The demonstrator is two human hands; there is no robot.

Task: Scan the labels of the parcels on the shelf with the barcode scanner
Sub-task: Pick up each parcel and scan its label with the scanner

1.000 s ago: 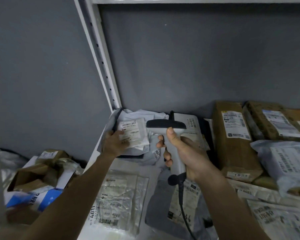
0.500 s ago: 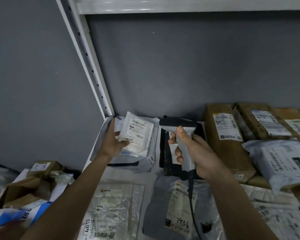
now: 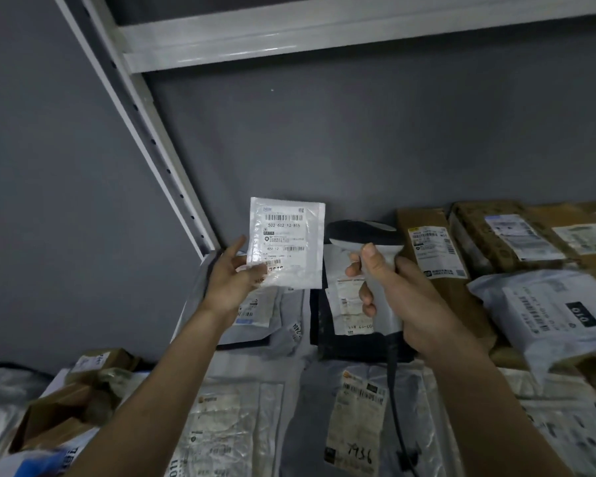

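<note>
While left hand (image 3: 233, 280) pinches small parcel (image 3: 286, 242) upright | right hand (image 3: 398, 287) grips barcode scanner (image 3: 369, 256) beside it

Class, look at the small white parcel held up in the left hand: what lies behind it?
Behind the small white parcel is the grey back wall; by its lower edge, more mailers on the shelf. Whatever sits directly behind it is covered.
</note>
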